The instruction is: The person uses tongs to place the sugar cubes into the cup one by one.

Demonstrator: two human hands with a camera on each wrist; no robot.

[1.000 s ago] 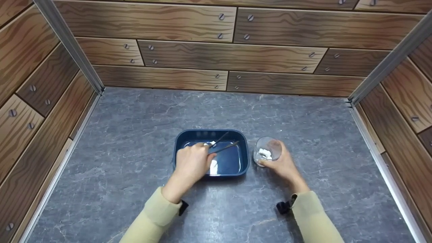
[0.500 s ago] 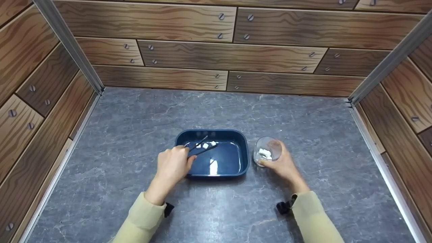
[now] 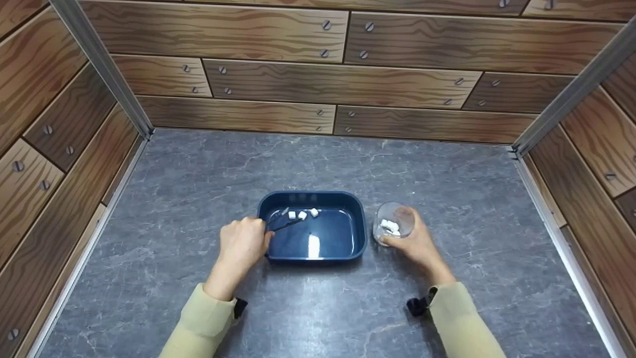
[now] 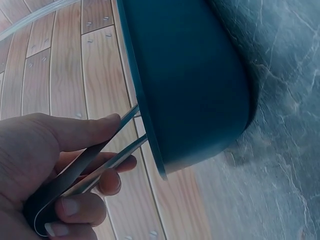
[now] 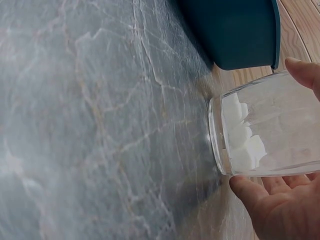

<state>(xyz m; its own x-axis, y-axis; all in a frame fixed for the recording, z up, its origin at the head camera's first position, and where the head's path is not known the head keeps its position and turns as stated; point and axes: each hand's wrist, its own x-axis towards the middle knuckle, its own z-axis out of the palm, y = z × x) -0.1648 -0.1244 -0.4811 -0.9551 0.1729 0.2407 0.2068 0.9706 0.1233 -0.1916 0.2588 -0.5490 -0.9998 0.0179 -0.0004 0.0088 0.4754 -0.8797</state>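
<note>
My left hand (image 3: 243, 243) holds dark metal tongs (image 4: 75, 175) over the left side of a blue tray (image 3: 318, 253). Their arms are spread, and the tips reach toward small white cubes. The leftmost cube (image 3: 292, 215) appears between the tips; the middle cube (image 3: 302, 216) is close to the lower arm's tip. A third cube (image 3: 314, 212) lies a little to the right. To the right of the tray, my right hand (image 3: 415, 241) grips a clear glass (image 5: 280, 125) standing on the surface. Several white pieces (image 5: 242, 137) lie at the bottom of the glass.
The grey marbled surface (image 3: 338, 164) stretches around the tray and glass. Wood-patterned walls enclose it at the back (image 3: 318, 79), left (image 3: 59, 129) and right (image 3: 601, 144), with metal strips along the corners. A narrow gap separates tray and glass.
My left hand has moved left with the tongs, from over the tray's middle to its left side, uncovering the cubes. The right hand and glass have stayed in place.
</note>
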